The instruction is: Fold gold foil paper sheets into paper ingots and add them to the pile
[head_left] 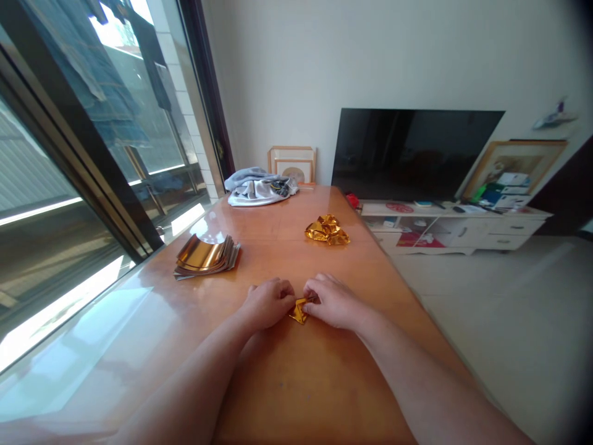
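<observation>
Hands first: both are down on the wooden table point(287, 383), with a small gold foil piece point(299, 310) caught between them. The left hand point(269, 303) is curled into a loose fist, its fingertips pinching the left edge of the foil piece. The right hand point(331, 301) does the same on the right edge, fingers bunched close together. I can't tell where either thumb presses, they're tucked out of sight. The foil piece seems to rest on the tabletop, half covered by both sets of fingers.

Everything else, going from that foil piece:
- farther out and to the left, a stack of gold sheets point(206, 254), top sheet curling up
- farther out and a bit right, a heap of folded gold shapes point(327, 230), well apart from it
- way beyond, at the far end of the table, a bundle of cloth point(259, 186), with a picture frame point(293, 164) behind that
- far off to the right, a dark TV point(412, 154) on a white cabinet point(463, 232)
- off to the left, a big window point(69, 154)
</observation>
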